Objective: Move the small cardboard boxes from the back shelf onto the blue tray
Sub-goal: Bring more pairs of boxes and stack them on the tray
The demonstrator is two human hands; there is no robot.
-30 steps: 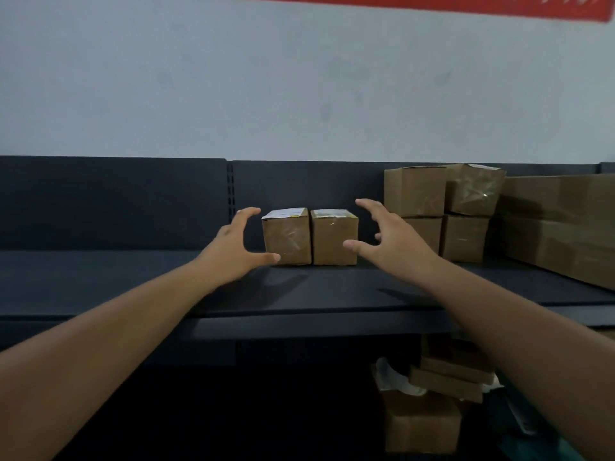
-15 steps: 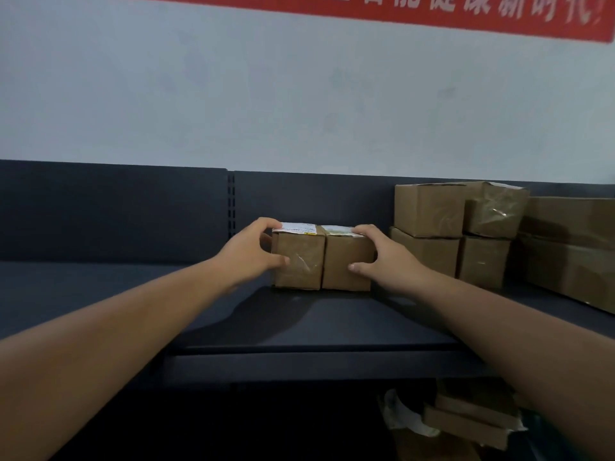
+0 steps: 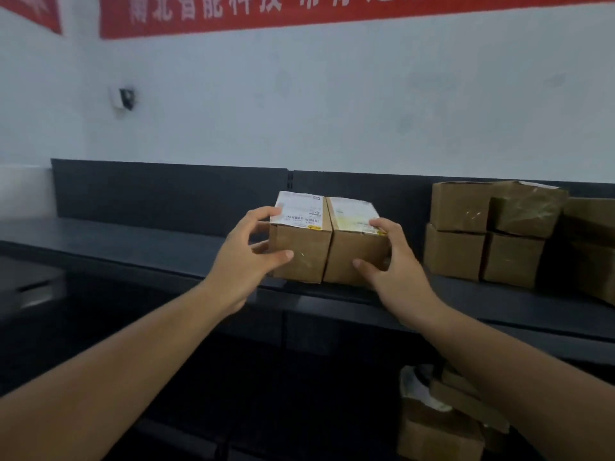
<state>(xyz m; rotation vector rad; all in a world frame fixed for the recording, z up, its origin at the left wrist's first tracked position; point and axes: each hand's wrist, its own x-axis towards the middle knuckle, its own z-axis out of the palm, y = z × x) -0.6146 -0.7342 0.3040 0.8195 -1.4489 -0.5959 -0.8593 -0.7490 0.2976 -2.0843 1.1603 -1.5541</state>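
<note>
Small cardboard boxes, two of them pressed side by side, sit clamped between both hands at the front edge of the dark shelf point(image 3: 139, 242); whether their bases rest on it or are just lifted cannot be told. Left hand point(image 3: 244, 257) curls half shut around the left box point(image 3: 301, 251), thumb across its front face, fingers over the labelled top corner. Right hand point(image 3: 392, 264) grips the right box point(image 3: 354, 247) likewise, thumb low on the front, fingers on the top right corner. To the right stand four more stacked boxes point(image 3: 482, 234), two over two, well apart from the held pair. A red banner point(image 3: 299, 11) hangs on the wall above
</note>
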